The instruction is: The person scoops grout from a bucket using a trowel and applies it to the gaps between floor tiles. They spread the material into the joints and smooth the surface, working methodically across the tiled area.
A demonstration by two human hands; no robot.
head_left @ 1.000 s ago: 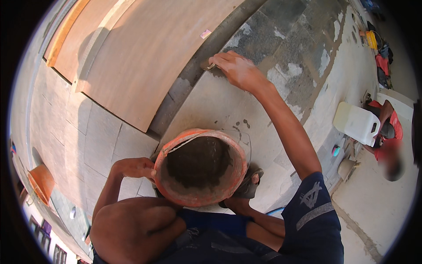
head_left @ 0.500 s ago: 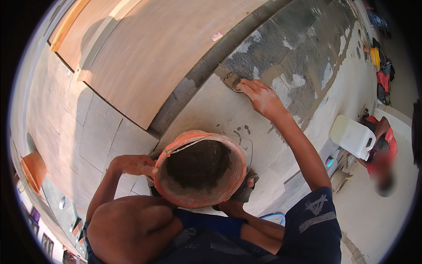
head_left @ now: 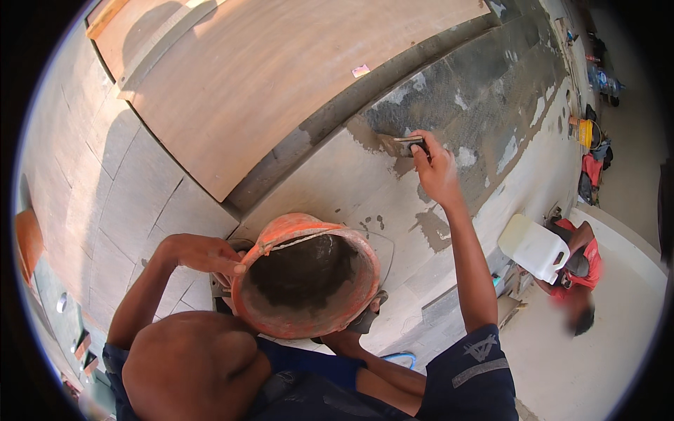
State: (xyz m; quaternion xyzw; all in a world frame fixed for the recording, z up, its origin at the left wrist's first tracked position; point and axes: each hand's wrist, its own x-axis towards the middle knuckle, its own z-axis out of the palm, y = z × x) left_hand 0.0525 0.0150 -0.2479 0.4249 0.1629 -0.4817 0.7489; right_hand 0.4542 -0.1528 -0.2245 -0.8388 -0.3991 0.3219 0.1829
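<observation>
Head view: the left hand (head_left: 207,254) has its grip closed on the near-left rim of an orange bucket (head_left: 282,227), which is tilted in front of the crouched person and holds a grey mix (head_left: 302,274). The right hand (head_left: 439,172), arm extended, has its grip clenched on a small flat-bladed tool (head_left: 407,139), located at a brownish smear (head_left: 365,133) where pale flooring meets darker tiles (head_left: 456,77). Whether the blade bears on the surface cannot be determined. Step in hand, as judged: spreading or scraping the mix along that boundary. The next move would call for a low blade angle and even pressure across the smear, with the bucket held steady. A white jug (head_left: 526,242) stands well apart, right.
</observation>
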